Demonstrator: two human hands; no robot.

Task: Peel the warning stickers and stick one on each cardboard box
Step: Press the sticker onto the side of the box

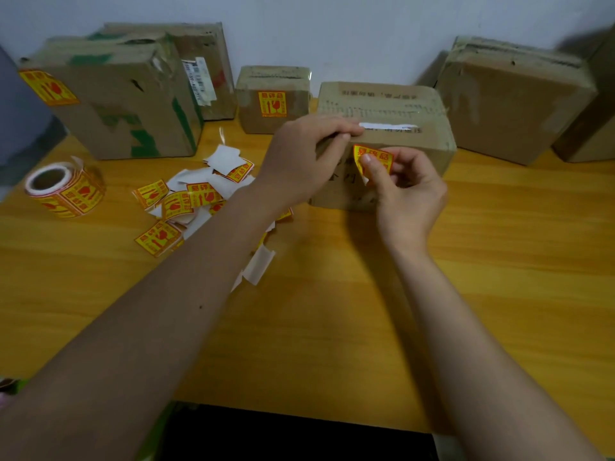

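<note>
1. Two boxes already carry stickers: the big box (113, 104) far left of the middle box (382, 144), and the small box (273, 98) just left of and behind it. The middle box and the right box (512, 98) show none on their visible faces.
2. Right hand (409, 191): thumb and fingers (367, 161) pinch a sticker (372, 158) against the middle box's front face. Risk: the sticker is curled, so it may crease or fold onto itself when pressed.
3. Left hand (306, 154): fingers curled over the middle box's top front edge, seemingly steadying it; whether they hold anything else I cannot tell. Risk: if that hold slackens, pressing could push the box back.
4. Roll (63, 189) and loose pile (193, 201) of stickers and backing lie on the desk (499, 261), left of the middle box. Risk: the left forearm passes over the pile and could scatter it.
5. Risk: the right box may be missed.
</note>
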